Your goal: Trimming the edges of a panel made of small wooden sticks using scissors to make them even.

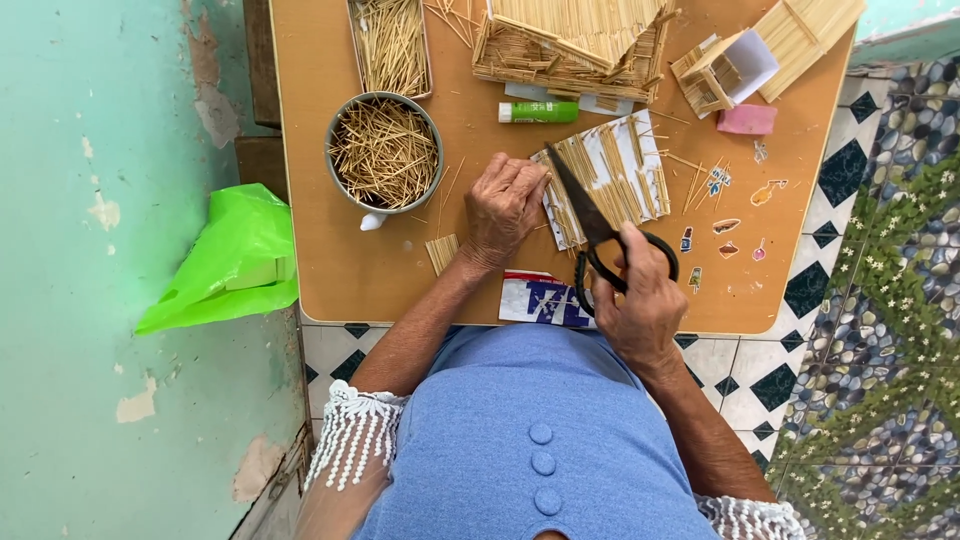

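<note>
My right hand (636, 298) grips the black handles of a pair of scissors (590, 222), whose blades point up-left onto a white card panel covered with glued toothpicks (610, 175). My left hand (503, 208) presses down on the left edge of that panel, fingers curled beside the scissor tip. Both rest on a small wooden table (330, 250).
A metal bowl of toothpicks (384, 152) stands left of my left hand, a toothpick tray (390, 45) behind it. A glue stick (538, 112), a toothpick house (570, 45), small box models (722, 70), a pink eraser (747, 119) and small stickers (728, 225) lie around. A green bag (228, 262) hangs left.
</note>
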